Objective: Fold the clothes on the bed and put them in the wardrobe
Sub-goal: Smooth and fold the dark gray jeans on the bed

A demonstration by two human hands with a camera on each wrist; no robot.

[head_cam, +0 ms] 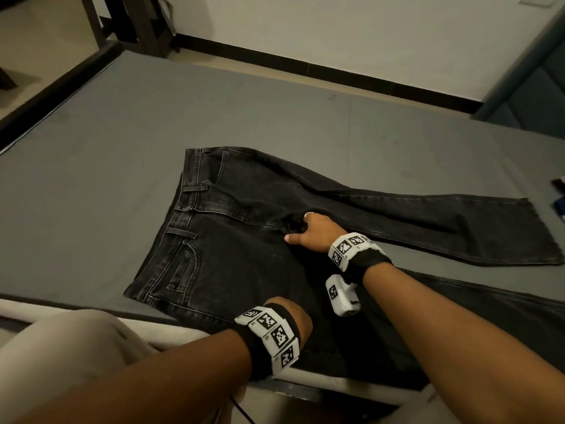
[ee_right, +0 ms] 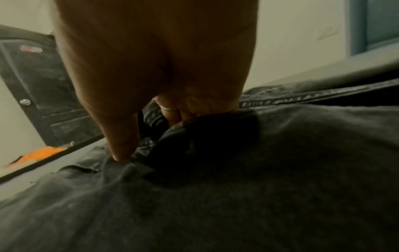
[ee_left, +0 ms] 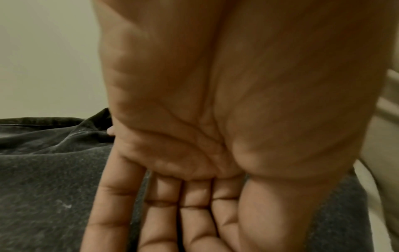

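A pair of black jeans [head_cam: 238, 246] lies flat on the grey bed [head_cam: 122, 133], waistband to the left and legs spread out to the right. My right hand [head_cam: 308, 231] is at the crotch, its fingers curled into a raised fold of denim [ee_right: 259, 170] with the thumb [ee_right: 123, 145] pressing down beside it. My left hand [head_cam: 296, 316] hangs over the near part of the jeans by the bed's edge. In the left wrist view its fingers [ee_left: 157, 213] lie straight against the denim [ee_left: 43, 170] and grip nothing.
Small dark items [head_cam: 558, 197] lie at the bed's right edge. A padded teal headboard [head_cam: 526, 96] stands at the right, and dark furniture legs [head_cam: 131, 22] at the back left. A beige-clad knee [head_cam: 76, 341] is against the near bed edge.
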